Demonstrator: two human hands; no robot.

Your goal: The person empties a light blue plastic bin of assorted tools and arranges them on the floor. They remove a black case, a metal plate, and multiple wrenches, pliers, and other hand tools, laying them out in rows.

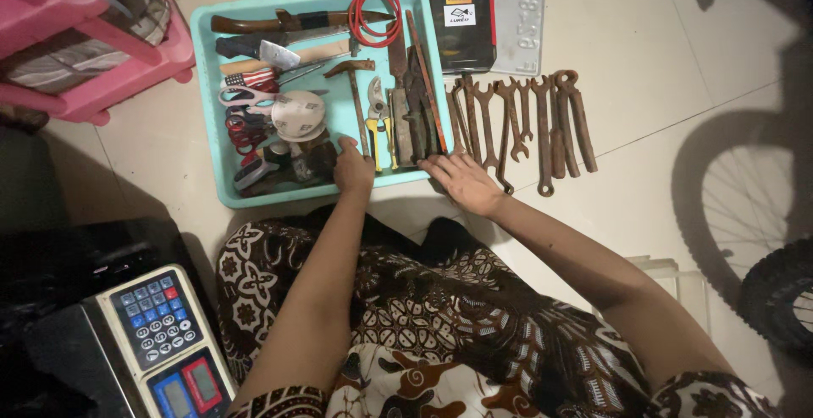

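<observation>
Tiled floor; teal tray [207,88] of rusty tools; left hand [353,166] inside.

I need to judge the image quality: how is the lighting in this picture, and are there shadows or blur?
Head view: dim, soft light; the teal tray and rusty wrenches are sharp. A bicycle wheel casts a spoked shadow on the floor at right. Left hand and right hand show no blur. The lower left corner is nearly black.
</observation>
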